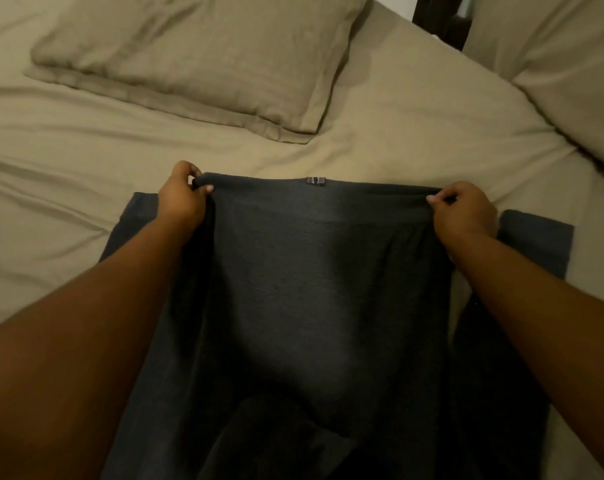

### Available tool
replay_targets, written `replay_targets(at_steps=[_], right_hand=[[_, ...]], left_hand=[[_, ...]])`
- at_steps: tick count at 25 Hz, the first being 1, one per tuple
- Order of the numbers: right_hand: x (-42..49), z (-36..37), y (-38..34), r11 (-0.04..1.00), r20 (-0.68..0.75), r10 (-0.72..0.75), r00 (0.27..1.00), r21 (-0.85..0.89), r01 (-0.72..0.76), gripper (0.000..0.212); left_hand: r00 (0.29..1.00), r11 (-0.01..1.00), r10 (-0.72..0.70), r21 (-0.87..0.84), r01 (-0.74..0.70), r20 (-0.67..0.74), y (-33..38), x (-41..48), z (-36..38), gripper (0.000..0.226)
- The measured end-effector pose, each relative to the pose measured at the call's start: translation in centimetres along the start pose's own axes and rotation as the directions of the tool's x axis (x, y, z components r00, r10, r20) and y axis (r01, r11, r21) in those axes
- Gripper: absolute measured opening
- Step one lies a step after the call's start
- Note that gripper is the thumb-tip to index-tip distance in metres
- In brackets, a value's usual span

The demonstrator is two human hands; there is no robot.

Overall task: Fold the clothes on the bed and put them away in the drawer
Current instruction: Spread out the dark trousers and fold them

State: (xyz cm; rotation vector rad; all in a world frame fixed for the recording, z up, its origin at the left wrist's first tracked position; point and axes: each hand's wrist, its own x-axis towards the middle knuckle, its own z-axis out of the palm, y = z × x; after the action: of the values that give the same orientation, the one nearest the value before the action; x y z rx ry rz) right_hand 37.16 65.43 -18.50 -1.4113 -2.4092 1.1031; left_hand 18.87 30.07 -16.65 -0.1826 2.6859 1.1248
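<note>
A dark grey garment (314, 271) lies spread on the tan bed sheet (68, 161), its far edge lifted and carrying a small silver tag (316, 180). My left hand (182, 199) pinches the left corner of that far edge. My right hand (465, 211) pinches the right corner. Both forearms reach over the cloth from the near side. Parts of the garment stick out flat past each hand, at the left and at the right. No drawer shows in the head view.
A tan pillow (196, 53) lies at the back left of the bed and a second pillow (570, 64) at the back right. A dark gap (442, 19) shows between them at the far edge.
</note>
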Motion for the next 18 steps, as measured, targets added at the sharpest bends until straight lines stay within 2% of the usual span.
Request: replay_targets(at_steps=[2, 3, 4, 5, 6, 7, 8, 9, 10, 12, 14, 16, 18], right_hand=[[0.1, 0.5, -0.6, 0.998, -0.042, 0.036, 0.998, 0.051, -0.033, 0.019], [-0.3, 0.6, -0.9, 0.999, -0.069, 0.034, 0.997, 0.040, -0.032, 0.019], [-1.2, 0.9, -1.1, 0.999, -0.127, -0.023, 0.992, -0.031, 0.019, 0.021], [-2.5, 1.4, -1.3, 0.982, -0.180, -0.153, 0.972, -0.141, 0.129, 0.026], [-4.6, 2.2, -1.3, 0.928, -0.164, -0.331, 0.929, -0.235, 0.289, 0.034], [-6.8, 3.2, -0.9, 0.835, -0.046, -0.490, 0.870, -0.311, 0.454, 0.044], [-8.5, 4.3, -0.2, 0.730, 0.120, -0.561, 0.819, -0.394, 0.558, 0.055], [-9.4, 5.1, 0.7, 0.648, 0.255, -0.554, 0.793, -0.467, 0.602, 0.065], [-9.5, 5.6, 1.5, 0.606, 0.315, -0.512, 0.799, -0.527, 0.596, 0.072], [-8.3, 6.1, 2.4, 0.613, 0.285, -0.461, 0.840, -0.582, 0.534, 0.079], [-7.7, 6.1, 2.5, 0.613, 0.271, -0.469, 0.841, -0.585, 0.531, 0.079], [-7.9, 6.7, 2.4, 0.600, 0.301, -0.454, 0.839, -0.593, 0.537, 0.080], [-7.6, 7.0, 2.0, 0.588, 0.371, -0.379, 0.848, -0.610, 0.530, 0.083]], left_hand=[[0.999, 0.998, -0.026, -0.050, 0.024, -0.040, 0.6, -0.4, 1.2, 0.030], [0.993, 0.999, 0.006, 0.047, -0.001, -0.121, 1.0, -1.2, 1.9, 0.038], [0.965, 0.971, 0.117, 0.232, -0.062, -0.234, 1.2, -2.3, 2.8, 0.044], [0.915, 0.895, 0.293, 0.417, -0.160, -0.277, 1.2, -4.0, 3.5, 0.047], [0.863, 0.788, 0.466, 0.536, -0.305, -0.195, 0.6, -5.9, 4.3, 0.047], [0.826, 0.674, 0.562, 0.601, -0.430, -0.039, -0.6, -7.6, 5.1, 0.050], [0.807, 0.584, 0.581, 0.638, -0.502, 0.103, -2.0, -8.5, 5.5, 0.055], [0.815, 0.545, 0.548, 0.657, -0.521, 0.191, -3.5, -8.8, 5.6, 0.060], [0.838, 0.546, 0.505, 0.676, -0.495, 0.206, -5.1, -8.3, 5.6, 0.063], [0.874, 0.574, 0.462, 0.701, -0.424, 0.151, -6.9, -6.7, 5.1, 0.066], [0.879, 0.591, 0.452, 0.687, -0.422, 0.151, -7.0, -5.8, 5.2, 0.066], [0.885, 0.601, 0.437, 0.678, -0.422, 0.163, -7.1, -5.7, 5.7, 0.066], [0.892, 0.583, 0.393, 0.689, -0.431, 0.226, -7.1, -5.5, 5.8, 0.067]])
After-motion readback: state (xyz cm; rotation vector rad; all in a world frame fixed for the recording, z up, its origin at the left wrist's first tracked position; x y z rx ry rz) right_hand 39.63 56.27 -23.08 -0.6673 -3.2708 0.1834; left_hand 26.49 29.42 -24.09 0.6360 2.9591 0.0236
